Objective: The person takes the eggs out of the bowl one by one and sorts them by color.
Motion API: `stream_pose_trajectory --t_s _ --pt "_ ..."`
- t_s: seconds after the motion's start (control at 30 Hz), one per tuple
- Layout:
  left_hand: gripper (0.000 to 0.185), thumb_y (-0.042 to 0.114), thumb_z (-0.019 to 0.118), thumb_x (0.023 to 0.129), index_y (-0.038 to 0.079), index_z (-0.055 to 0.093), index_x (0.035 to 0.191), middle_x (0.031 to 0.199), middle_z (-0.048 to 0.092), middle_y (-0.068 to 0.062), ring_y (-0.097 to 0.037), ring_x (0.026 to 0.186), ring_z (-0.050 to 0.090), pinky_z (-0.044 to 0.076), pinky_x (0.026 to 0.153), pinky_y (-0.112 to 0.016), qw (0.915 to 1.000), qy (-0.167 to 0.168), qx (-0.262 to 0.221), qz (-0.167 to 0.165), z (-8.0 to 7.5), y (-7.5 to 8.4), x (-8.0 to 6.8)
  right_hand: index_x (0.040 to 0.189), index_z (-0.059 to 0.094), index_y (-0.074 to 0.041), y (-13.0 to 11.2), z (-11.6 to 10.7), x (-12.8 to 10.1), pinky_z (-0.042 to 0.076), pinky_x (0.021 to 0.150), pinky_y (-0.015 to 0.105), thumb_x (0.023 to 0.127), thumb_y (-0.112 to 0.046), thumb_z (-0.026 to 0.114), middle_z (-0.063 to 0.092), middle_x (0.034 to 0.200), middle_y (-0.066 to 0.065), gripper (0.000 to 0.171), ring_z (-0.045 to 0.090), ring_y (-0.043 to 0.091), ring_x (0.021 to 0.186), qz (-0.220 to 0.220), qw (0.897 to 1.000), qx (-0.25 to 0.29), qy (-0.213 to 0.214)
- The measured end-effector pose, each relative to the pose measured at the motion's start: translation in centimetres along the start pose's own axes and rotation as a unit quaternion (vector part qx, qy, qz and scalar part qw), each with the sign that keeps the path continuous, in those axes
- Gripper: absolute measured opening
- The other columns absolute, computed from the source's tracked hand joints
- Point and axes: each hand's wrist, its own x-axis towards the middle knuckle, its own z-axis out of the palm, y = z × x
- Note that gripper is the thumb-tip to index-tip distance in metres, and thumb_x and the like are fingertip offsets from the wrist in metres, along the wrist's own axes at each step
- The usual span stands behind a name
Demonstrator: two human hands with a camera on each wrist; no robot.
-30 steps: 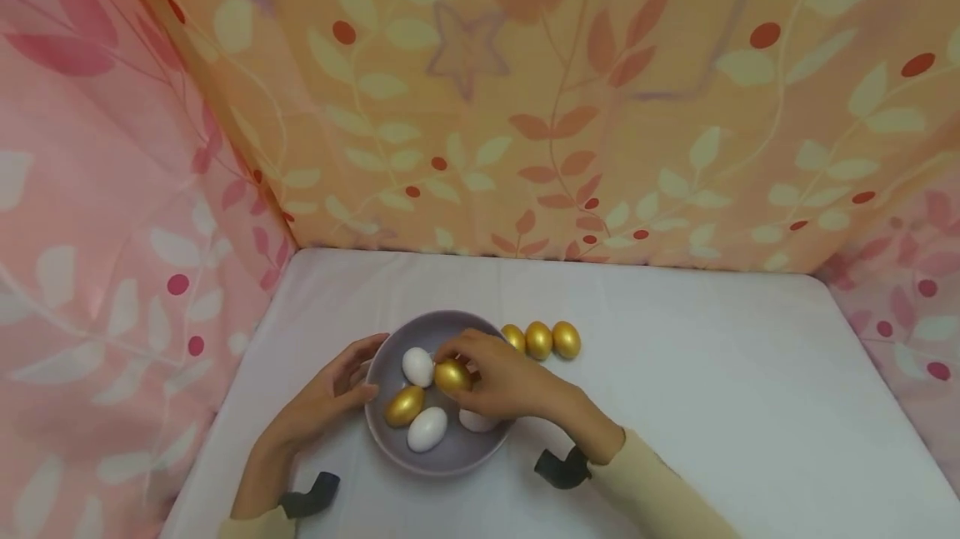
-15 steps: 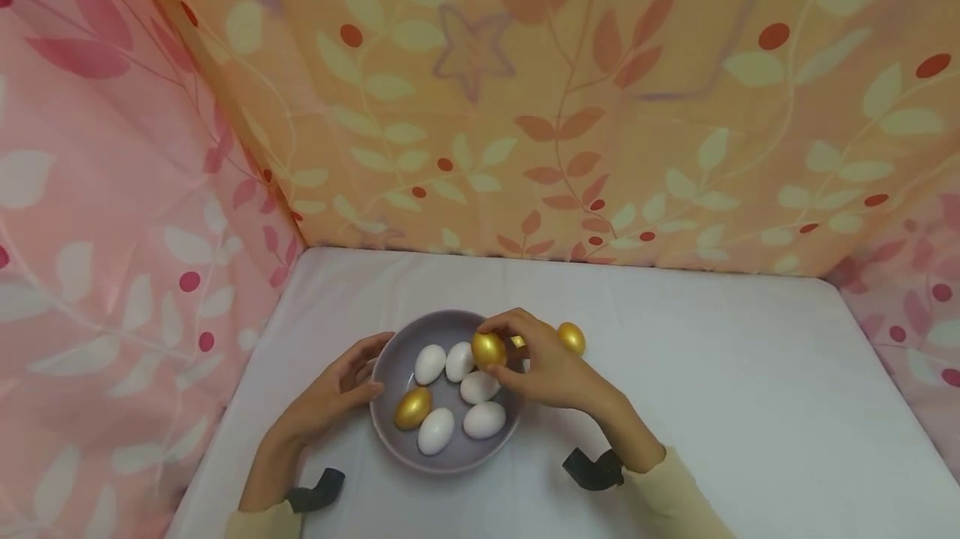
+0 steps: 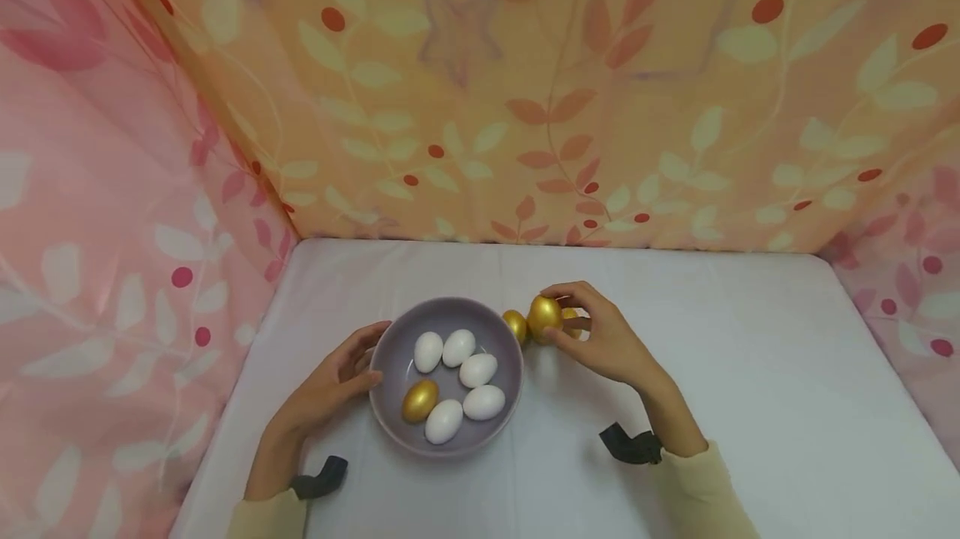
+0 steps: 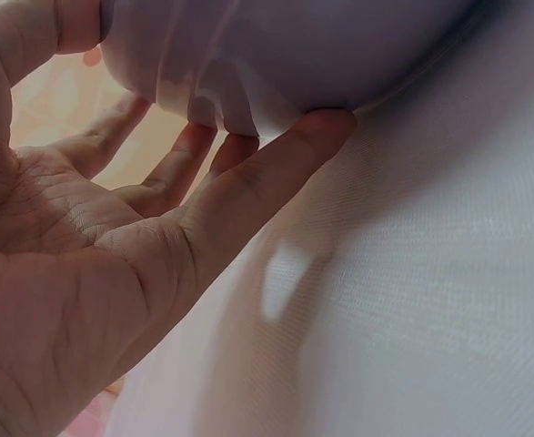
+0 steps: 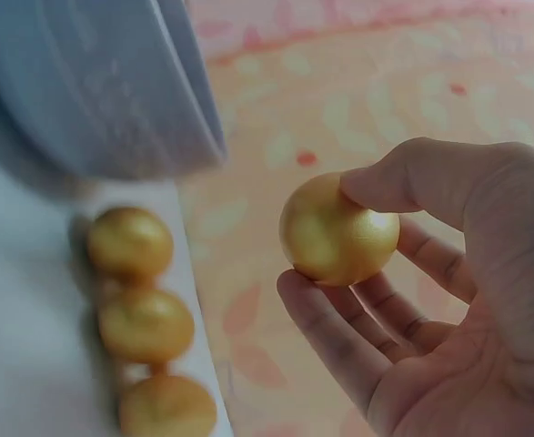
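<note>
At the lower left of the head view the left hand (image 3: 330,389) lies on the white desk (image 3: 750,406), its straight fingers pressed against the outer wall of the grey bowl (image 3: 386,356); the left wrist view shows those fingertips (image 4: 326,127) touching the bowl's underside (image 4: 339,45), a released grip that steadies it without closing round it. Inside the bowl lie five white eggs (image 3: 478,370) and one remaining gold egg (image 3: 419,401), toward its lower left. Further back, just right of the bowl's rim, the right hand (image 3: 607,343) pinches the gold egg (image 3: 544,316) between thumb and fingertips (image 5: 376,187), held just above the row of gold eggs (image 3: 514,326) lying on the desk beside the bowl; the right wrist view shows three (image 5: 144,323) in that row. The egg looks light, rigid and glossy, so probably slippery and prone to roll once set down; a pinch across its widest part, as here, seems the safest hold. Compared with half a second ago, the right hand has carried this egg from over the bowl's far rim out to the row, and the bowl's white eggs now show uncovered; the left hand has stayed put.
</note>
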Motion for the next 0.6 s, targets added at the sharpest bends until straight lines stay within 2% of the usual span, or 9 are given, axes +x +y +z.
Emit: stream_pose_trajectory --t_s 0.1,0.2,0.47,0.6 --pt "0.068 0.002 0.062 0.102 0.015 0.035 0.163 0.164 0.040 -0.018 0.000 0.140 0.054 0.048 0.107 -0.017 1.0000 0.007 0.005 0.004 -0.4 0.2 0.2 0.137 0.061 -0.011 1.0 -1.1 -0.2 0.059 0.094 0.021 0.092 -0.009 0.081 0.062 0.136 0.010 0.049 0.065 0.030 0.124 0.010 0.999 -0.007 0.030" --pt "0.068 0.001 0.062 0.102 0.013 0.034 0.163 0.163 0.040 -0.019 0.000 0.139 0.055 0.049 0.106 -0.017 0.9999 0.008 0.003 0.006 -0.7 0.4 0.1 0.138 0.060 -0.008 1.9 -1.8 -0.2 0.060 0.093 0.021 0.093 -0.009 0.081 0.061 0.137 0.013 0.050 0.065 0.033 0.123 0.021 0.998 -0.018 0.051" --pt "0.068 0.002 0.062 0.103 0.012 0.034 0.163 0.163 0.041 -0.017 0.000 0.141 0.053 0.047 0.108 -0.016 1.0000 0.005 0.001 0.007 -0.7 0.1 0.1 0.140 0.060 -0.005 3.6 -2.9 -0.6 0.061 0.096 0.048 0.094 -0.010 0.079 0.060 0.138 0.018 0.050 0.066 0.038 0.122 0.053 0.993 -0.070 0.076" --pt "0.068 0.001 0.061 0.103 0.012 0.034 0.163 0.162 0.041 -0.018 -0.001 0.142 0.053 0.047 0.108 -0.017 0.9999 -0.007 -0.013 0.003 -0.3 -0.3 0.3 0.139 0.059 -0.003 4.7 -3.2 -1.6 0.061 0.095 0.055 0.093 -0.007 0.078 0.060 0.136 0.021 0.050 0.066 0.041 0.120 0.077 0.989 -0.092 0.085"
